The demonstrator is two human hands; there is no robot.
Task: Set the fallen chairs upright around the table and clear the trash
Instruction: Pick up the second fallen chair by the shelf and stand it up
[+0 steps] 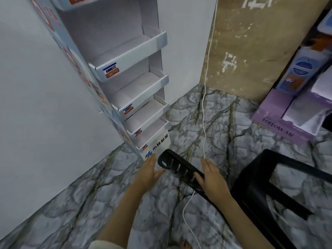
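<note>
A black plastic chair (265, 187) lies on its side on the marbled floor at the lower right, its slatted backrest (177, 165) pointing toward the white display stand. My left hand (150, 170) hovers flat just left of the backrest's top end, fingers straight, thumb close to the rim. My right hand (211, 175) rests on the backrest's right side with fingers extended and the thumb against the slats. No trash and no table show in this view.
A white cardboard display stand (136, 97) with tiered shelves rises at the left against a white wall. A thin white cable (203, 123) hangs down and runs under the chair. A purple carton (280, 121) and stacked boxes sit at the right.
</note>
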